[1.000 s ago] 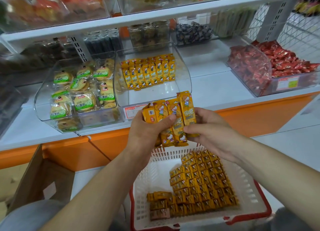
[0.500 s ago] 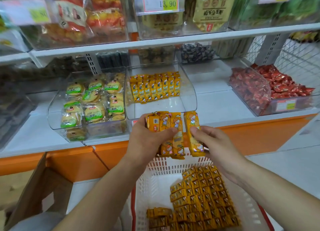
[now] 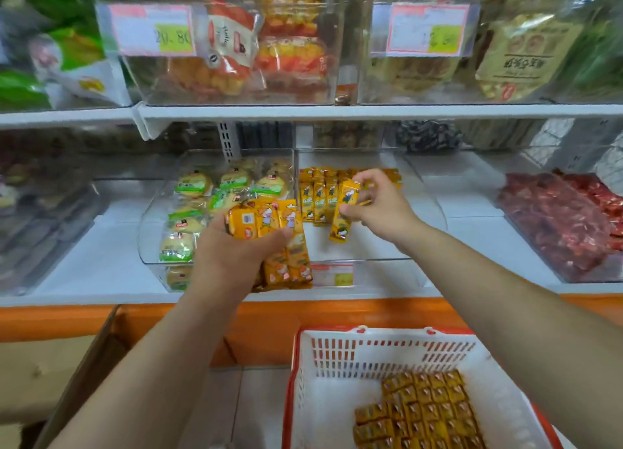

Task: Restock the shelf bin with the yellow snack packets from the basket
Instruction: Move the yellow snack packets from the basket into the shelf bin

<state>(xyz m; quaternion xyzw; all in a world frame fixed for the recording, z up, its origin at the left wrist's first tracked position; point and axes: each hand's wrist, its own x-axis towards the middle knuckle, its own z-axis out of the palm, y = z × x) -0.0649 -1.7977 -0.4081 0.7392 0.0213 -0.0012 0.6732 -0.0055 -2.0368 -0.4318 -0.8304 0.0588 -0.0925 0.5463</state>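
My left hand (image 3: 229, 256) grips a bunch of yellow snack packets (image 3: 286, 246) in front of the clear shelf bin (image 3: 428, 192). My right hand (image 3: 377, 202) pinches a single yellow packet (image 3: 344, 212) inside the bin, just in front of the row of yellow packets (image 3: 317, 195) standing at the bin's back. The white basket with red rim (image 3: 337, 357) sits below at the bottom right, with several yellow packets (image 3: 424, 411) stacked in it.
A clear bin of green-labelled cakes (image 3: 199, 209) stands left of the yellow bin, a bin of red sweets (image 3: 556, 226) at the right. An upper shelf (image 3: 337, 111) with price-tagged bins hangs above. A cardboard box (image 3: 50, 364) sits at lower left.
Both hands rose from above the basket to the shelf. My right hand took one packet off the bunch and carried it into the bin. The view tilted upward.
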